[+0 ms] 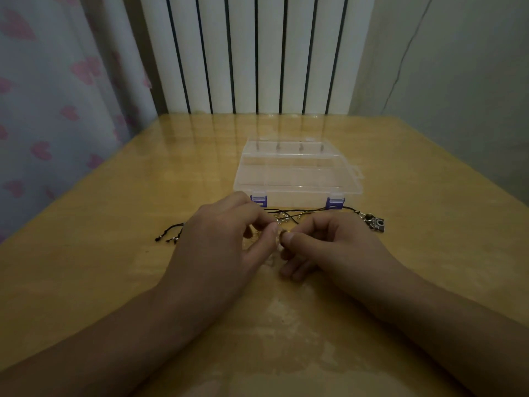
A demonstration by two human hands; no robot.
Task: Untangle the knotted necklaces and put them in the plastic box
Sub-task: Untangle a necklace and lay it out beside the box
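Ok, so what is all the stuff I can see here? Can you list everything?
plastic box: one, clear with two purple clasps, lid shut, middle of the table.
knotted necklaces: a tangle, count unclear, black cord and pale metal rings, between the box and the hands.
camera charm: one, silver-grey, on a black cord end, right of the hands.
cord ends: a few, black, left of the hands.
table: one, yellow-brown wood, glossy.
radiator: one, white ribs, behind the table.
curtain: one, pale with pink hearts, far left.
left hand: pinches the tangle.
right hand: pinches the tangle.
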